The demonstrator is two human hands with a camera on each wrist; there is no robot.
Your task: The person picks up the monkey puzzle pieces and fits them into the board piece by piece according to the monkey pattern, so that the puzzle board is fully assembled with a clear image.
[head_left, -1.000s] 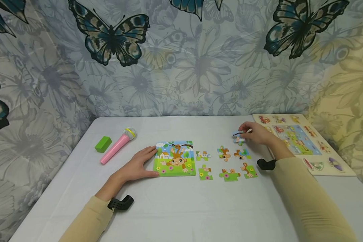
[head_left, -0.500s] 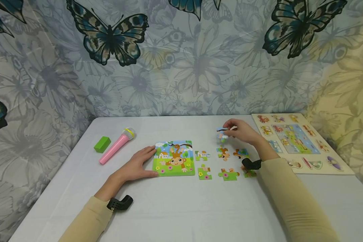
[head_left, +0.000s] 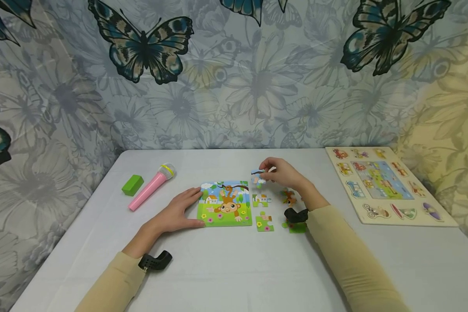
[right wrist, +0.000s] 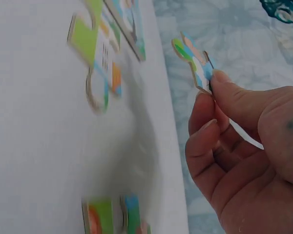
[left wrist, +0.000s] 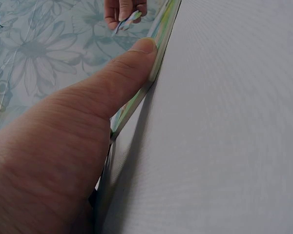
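Note:
In the head view my left hand (head_left: pixel 179 211) lies at the left edge of a square monkey picture puzzle board (head_left: pixel 226 216). Its fingers are stretched out, and the thumb (left wrist: pixel 129 66) rests on the board's near corner in the left wrist view. My right hand (head_left: pixel 282 172) pinches a puzzle piece (head_left: pixel 257 178) with blue sky and a branch between thumb and fingers, just off the board's upper right corner. In the right wrist view this piece (right wrist: pixel 198 63) is held tilted above the table. Below it lie a house piece (head_left: pixel 260 200) and a flower piece (head_left: pixel 264 223).
Other pieces, such as a brown and orange one (head_left: pixel 289 198) and a green one (head_left: pixel 297 228), lie partly behind the right wrist's black camera (head_left: pixel 295 216). A pink toy microphone (head_left: pixel 152 187) and green block (head_left: pixel 132 185) lie left; a large picture board (head_left: pixel 394 212) lies right.
My right hand has carried the branch piece leftward from near the large picture board to above the house piece. The left hand has stayed at the monkey board.

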